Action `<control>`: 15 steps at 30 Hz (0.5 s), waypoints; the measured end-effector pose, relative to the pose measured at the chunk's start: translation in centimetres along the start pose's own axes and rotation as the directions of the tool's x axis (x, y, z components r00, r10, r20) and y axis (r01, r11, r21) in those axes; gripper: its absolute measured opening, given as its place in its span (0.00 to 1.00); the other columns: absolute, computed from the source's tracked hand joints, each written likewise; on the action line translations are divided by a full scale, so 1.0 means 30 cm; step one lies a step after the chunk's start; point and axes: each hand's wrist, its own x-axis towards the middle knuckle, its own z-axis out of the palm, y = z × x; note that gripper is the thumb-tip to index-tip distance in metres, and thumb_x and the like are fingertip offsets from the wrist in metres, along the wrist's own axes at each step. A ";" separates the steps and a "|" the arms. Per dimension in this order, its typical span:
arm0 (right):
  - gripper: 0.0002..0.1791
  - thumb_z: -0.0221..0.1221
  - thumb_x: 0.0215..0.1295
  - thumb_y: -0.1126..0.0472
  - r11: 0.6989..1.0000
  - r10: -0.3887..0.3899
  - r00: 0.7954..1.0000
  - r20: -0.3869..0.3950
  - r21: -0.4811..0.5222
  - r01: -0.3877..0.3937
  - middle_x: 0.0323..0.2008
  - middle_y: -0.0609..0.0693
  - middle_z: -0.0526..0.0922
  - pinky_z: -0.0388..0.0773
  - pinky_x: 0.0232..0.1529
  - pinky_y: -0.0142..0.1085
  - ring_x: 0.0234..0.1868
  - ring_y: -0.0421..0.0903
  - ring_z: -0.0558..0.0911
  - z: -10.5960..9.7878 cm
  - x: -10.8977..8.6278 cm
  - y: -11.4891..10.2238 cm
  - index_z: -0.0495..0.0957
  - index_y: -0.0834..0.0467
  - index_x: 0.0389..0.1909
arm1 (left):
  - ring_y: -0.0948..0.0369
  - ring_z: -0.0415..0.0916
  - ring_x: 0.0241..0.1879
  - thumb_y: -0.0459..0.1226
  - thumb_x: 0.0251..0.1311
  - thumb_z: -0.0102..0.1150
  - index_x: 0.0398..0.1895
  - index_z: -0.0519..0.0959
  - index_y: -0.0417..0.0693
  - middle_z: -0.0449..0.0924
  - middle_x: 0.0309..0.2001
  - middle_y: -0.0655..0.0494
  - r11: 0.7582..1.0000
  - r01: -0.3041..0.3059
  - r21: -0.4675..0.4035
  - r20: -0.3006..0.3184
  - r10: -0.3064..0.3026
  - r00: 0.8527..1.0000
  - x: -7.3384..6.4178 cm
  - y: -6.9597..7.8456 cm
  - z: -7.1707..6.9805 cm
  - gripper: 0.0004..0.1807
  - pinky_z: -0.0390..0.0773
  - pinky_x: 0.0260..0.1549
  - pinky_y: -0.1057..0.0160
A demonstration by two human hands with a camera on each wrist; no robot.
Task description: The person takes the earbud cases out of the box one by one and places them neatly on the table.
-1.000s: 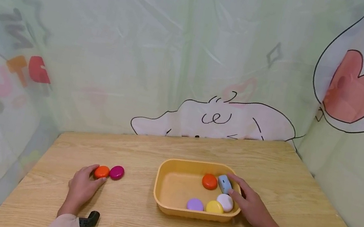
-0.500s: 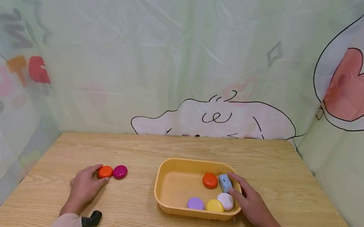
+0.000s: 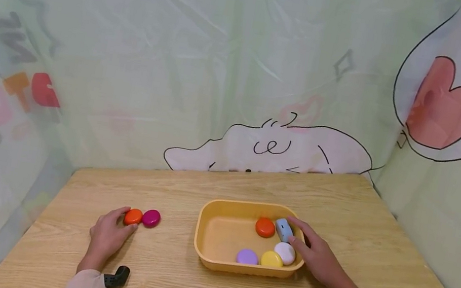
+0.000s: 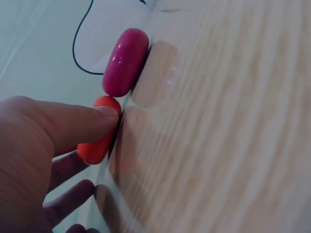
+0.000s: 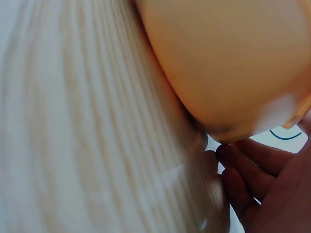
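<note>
In the head view my left hand (image 3: 109, 235) pinches an orange rounded disc (image 3: 133, 217) on the table, thumb on the near side and a finger on the far side. Touching that disc on its right is a magenta disc (image 4: 126, 62). My right hand (image 3: 322, 263) grips the right end of a yellow-orange plastic tray (image 3: 213, 266). Its thumb and index finger reach over the rim, close to a pale blue block (image 3: 283, 230); whether they touch it I cannot tell. The other fingers (image 5: 245, 167) lie against the tray's outer wall.
Inside the tray are a red-orange disc (image 3: 264, 227), a white disc (image 3: 284, 253), a yellow disc (image 3: 272, 260) and a purple disc (image 3: 247, 257). The wooden table (image 3: 160, 281) ends at a printed curtain (image 3: 155, 74) at the back and sides.
My left hand has slid slightly to the right, and the orange and magenta discs shifted with it. My right hand and the tray stay in place; the head view has turned a little.
</note>
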 end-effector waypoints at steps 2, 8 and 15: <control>0.30 0.51 0.78 0.48 1.000 -0.002 1.000 0.001 -0.005 0.002 0.75 0.61 0.58 0.55 0.67 0.66 0.74 0.66 0.56 -0.002 0.003 -0.002 0.60 0.52 0.76 | 0.36 0.63 0.64 0.41 0.63 0.66 0.67 0.72 0.39 0.69 0.67 0.34 1.000 0.008 -0.024 0.003 -0.008 1.000 0.003 -0.001 -0.001 0.31 0.55 0.55 0.34; 0.30 0.51 0.78 0.49 1.000 -0.009 1.000 -0.002 -0.016 0.009 0.75 0.61 0.59 0.55 0.67 0.66 0.74 0.66 0.56 -0.010 0.003 -0.004 0.61 0.52 0.75 | 0.39 0.61 0.67 0.42 0.69 0.60 0.67 0.73 0.41 0.69 0.65 0.36 0.993 -0.006 -0.114 -0.005 0.005 1.000 0.008 0.029 -0.014 0.26 0.55 0.63 0.35; 0.29 0.51 0.78 0.49 1.000 -0.001 1.000 -0.005 0.013 0.001 0.75 0.61 0.59 0.53 0.68 0.66 0.74 0.66 0.55 0.000 -0.006 -0.006 0.61 0.52 0.75 | 0.46 0.70 0.60 0.42 0.73 0.56 0.63 0.76 0.43 0.75 0.61 0.45 0.967 -0.085 -0.238 -0.041 0.077 0.996 0.033 0.103 -0.038 0.20 0.71 0.60 0.45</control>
